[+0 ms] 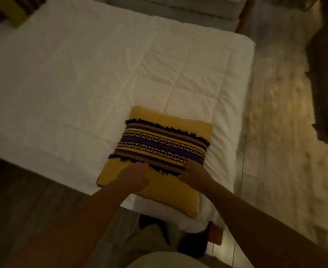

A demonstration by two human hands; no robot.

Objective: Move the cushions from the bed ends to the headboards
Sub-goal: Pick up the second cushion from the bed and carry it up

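Note:
A yellow cushion (165, 130) with a purple, white and black patterned band and dark fringe lies flat at the near corner of a bed with a white quilt (85, 78). Both hands rest on the cushion's near half. My left hand (135, 177) lies on the plain yellow part, fingers curled toward the fringe. My right hand (196, 175) touches the band's near edge, thumb pointing left. Whether either hand grips the fabric is unclear. A second yellow cushion (14, 10) shows blurred at the far left corner of the view.
A pale shaggy rug (275, 113) covers the floor right of the bed. Dark wooden floor (23, 200) lies to the left. Dark furniture (325, 74) stands at the far right. A wooden bed leg (215, 235) sits below the near corner, beside my legs.

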